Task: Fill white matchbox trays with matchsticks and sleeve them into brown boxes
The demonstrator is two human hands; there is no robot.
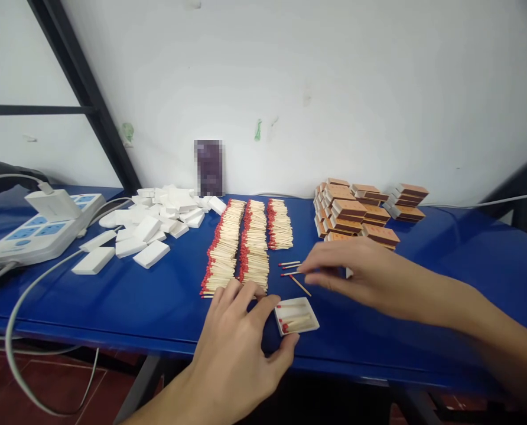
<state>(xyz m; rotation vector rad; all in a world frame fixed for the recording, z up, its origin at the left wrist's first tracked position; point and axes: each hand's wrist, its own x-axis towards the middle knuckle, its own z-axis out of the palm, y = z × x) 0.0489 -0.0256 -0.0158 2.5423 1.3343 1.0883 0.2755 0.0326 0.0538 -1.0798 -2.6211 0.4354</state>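
Observation:
Between the thumb and index finger of my left hand (pixel 241 336) is a small white tray (pixel 315 324) lying on the blue table, with several red-tipped matches inside. My right hand (pixel 352 268) is above the table just behind the tray, thumb and index finger pinched at the end of a match (pixel 289 274). Other loose matches (pixel 301 285) lie beside those fingertips. Three rows of matches (pixel 254 242) with red heads facing left stretch behind my left hand.
White boxes (pixel 152 254) are heaped at the left, near a power strip (pixel 46 242) with cables. Stacked brown matchboxes (pixel 350 209) stand at the back right. A blurred dark rectangle (pixel 210 168) leans on the wall behind the blue table (pixel 445 271).

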